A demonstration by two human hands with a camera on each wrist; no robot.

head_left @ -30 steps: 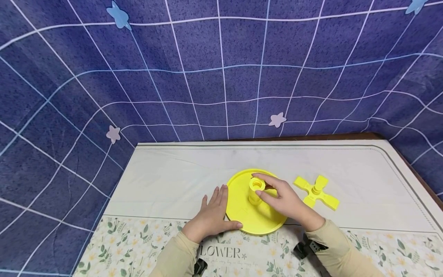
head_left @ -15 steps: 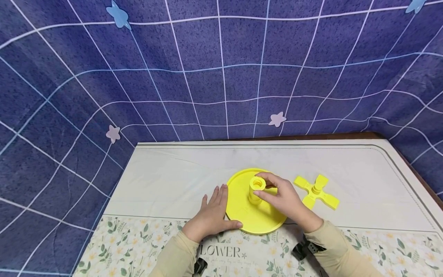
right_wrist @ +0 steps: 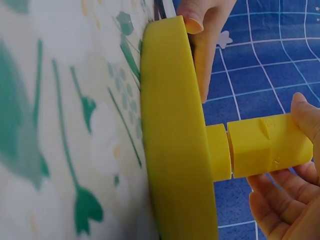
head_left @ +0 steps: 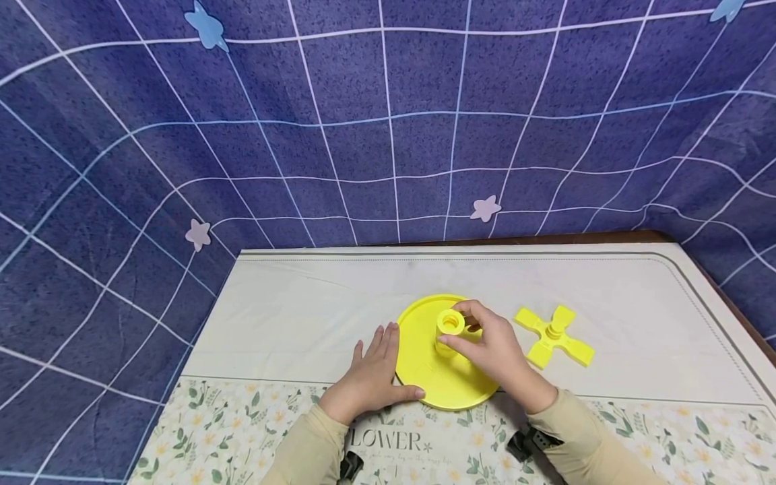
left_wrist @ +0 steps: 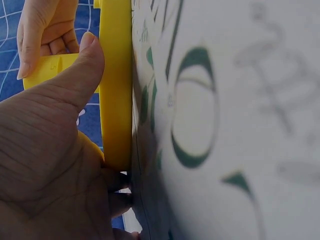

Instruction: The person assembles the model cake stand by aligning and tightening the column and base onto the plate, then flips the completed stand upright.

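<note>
A round yellow tray-like disc (head_left: 418, 364) with a raised rim lies flat on the table. From its middle rises a yellow hollow column (head_left: 445, 347), upright, with a ringed opening at the top. My right hand (head_left: 494, 347) pinches the column's upper part between thumb and fingers. In the right wrist view the column (right_wrist: 250, 147) has flat faces, and a thin seam parts it from a short stub on the disc. My left hand (head_left: 366, 380) rests against the disc's left rim, fingers fairly straight and thumb spread along the front edge.
A yellow four-armed cross piece (head_left: 554, 337) with a short post in its centre lies right of the disc. The table cover (head_left: 291, 296) is pale, with a floral front strip. Blue grid-patterned cloth (head_left: 364, 148) hangs behind and at the sides.
My right hand has turned slightly around the column, its thumb shifting left across the front and its wrist moving left. The left hand and the disc stay in place.
</note>
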